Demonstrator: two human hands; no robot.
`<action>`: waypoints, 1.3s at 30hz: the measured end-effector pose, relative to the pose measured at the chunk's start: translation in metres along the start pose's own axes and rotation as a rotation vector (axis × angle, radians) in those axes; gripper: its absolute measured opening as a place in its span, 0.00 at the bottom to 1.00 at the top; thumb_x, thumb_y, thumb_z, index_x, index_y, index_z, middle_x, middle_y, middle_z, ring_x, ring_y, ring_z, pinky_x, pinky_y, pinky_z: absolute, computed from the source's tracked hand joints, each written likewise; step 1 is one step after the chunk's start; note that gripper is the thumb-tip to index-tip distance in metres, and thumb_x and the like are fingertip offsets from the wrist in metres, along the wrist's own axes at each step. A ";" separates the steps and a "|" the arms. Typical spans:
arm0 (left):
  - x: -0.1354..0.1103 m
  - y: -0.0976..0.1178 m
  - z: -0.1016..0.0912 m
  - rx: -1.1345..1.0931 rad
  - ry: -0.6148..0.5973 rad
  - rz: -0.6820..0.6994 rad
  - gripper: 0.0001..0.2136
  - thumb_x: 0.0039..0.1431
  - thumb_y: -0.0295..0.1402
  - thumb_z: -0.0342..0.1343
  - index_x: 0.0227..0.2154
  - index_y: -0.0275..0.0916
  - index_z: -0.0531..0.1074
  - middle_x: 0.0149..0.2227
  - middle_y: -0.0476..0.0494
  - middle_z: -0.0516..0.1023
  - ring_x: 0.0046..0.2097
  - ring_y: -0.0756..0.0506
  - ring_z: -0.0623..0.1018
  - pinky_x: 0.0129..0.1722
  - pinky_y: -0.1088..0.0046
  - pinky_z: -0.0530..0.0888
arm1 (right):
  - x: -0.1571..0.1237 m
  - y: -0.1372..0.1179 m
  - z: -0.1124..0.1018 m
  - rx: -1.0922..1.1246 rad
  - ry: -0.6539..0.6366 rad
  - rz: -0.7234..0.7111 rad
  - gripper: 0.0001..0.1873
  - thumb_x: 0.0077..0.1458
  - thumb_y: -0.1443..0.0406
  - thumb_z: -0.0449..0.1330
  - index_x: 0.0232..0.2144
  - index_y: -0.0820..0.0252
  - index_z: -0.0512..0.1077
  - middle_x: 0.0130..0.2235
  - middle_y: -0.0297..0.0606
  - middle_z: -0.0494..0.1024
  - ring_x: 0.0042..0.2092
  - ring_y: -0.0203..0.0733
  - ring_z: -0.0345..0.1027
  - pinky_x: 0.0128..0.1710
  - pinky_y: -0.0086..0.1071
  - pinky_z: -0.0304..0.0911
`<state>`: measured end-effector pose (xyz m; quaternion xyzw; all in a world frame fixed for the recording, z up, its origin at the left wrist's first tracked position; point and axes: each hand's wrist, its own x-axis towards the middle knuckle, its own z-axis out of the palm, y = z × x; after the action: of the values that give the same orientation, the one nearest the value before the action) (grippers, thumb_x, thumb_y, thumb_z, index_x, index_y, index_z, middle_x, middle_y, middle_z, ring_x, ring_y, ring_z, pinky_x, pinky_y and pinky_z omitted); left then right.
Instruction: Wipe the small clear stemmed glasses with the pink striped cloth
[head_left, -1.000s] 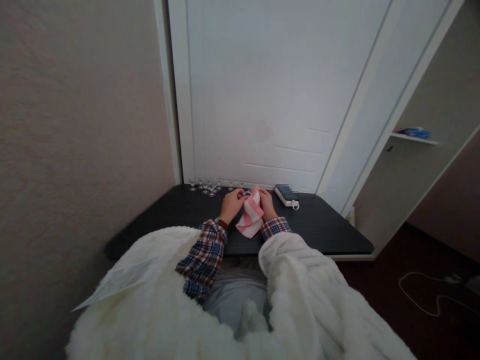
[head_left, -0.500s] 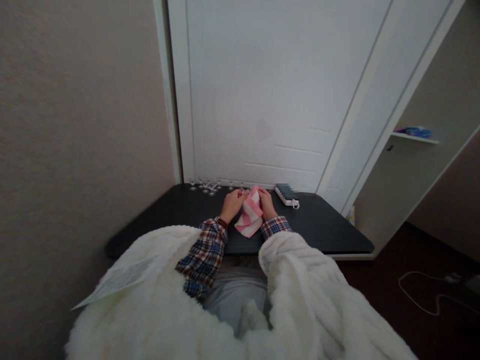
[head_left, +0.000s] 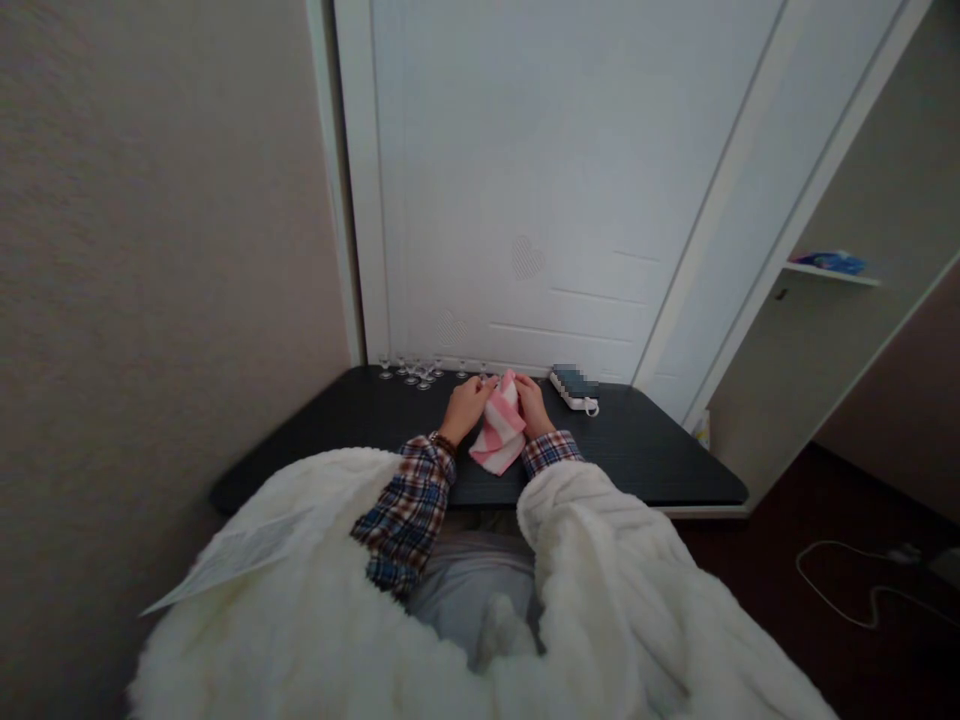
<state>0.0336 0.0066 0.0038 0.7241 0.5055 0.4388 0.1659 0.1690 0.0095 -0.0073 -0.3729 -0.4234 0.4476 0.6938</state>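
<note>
A pink-and-white striped cloth is bunched between my hands over the black tabletop, its lower end hanging toward me. My left hand is closed, thumb and fingers pinching at the cloth's upper left edge. On the other side, my right hand has its fingers closed round the cloth's upper right part. Whether something small is also gripped inside the folds is hidden. Just beyond my left fingertips stands a small clear stemmed glass, partly covered by the hand.
Several more small stemmed glasses stand along the back left of the black table. A phone-like device on a white base lies at the back right. A white panel rises behind the table; a white cable trails on the floor.
Both hands and the cloth stay in almost the same place, with only a very slight shift of the fingers.
</note>
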 end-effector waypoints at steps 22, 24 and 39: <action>0.000 0.001 -0.001 -0.022 -0.024 -0.052 0.18 0.63 0.46 0.43 0.29 0.38 0.70 0.31 0.41 0.78 0.33 0.45 0.76 0.31 0.73 0.65 | -0.002 -0.002 0.002 -0.053 0.000 -0.018 0.08 0.41 0.62 0.60 0.26 0.61 0.72 0.26 0.30 0.73 0.28 0.33 0.60 0.32 0.29 0.57; 0.000 0.001 0.000 -0.025 -0.025 -0.049 0.18 0.63 0.46 0.43 0.28 0.38 0.70 0.32 0.40 0.78 0.33 0.45 0.76 0.31 0.73 0.65 | -0.002 -0.002 0.002 -0.055 -0.004 -0.019 0.08 0.41 0.63 0.60 0.26 0.61 0.72 0.26 0.30 0.73 0.28 0.33 0.60 0.32 0.29 0.57; 0.001 0.001 0.000 -0.054 -0.029 -0.046 0.18 0.61 0.47 0.44 0.28 0.38 0.69 0.30 0.41 0.77 0.32 0.45 0.75 0.30 0.73 0.64 | 0.001 0.001 0.000 -0.076 0.003 -0.025 0.09 0.40 0.61 0.60 0.26 0.60 0.72 0.26 0.30 0.73 0.28 0.33 0.60 0.30 0.28 0.56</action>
<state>0.0340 0.0067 0.0048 0.7138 0.5076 0.4378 0.2028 0.1691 0.0103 -0.0083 -0.3944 -0.4438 0.4217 0.6853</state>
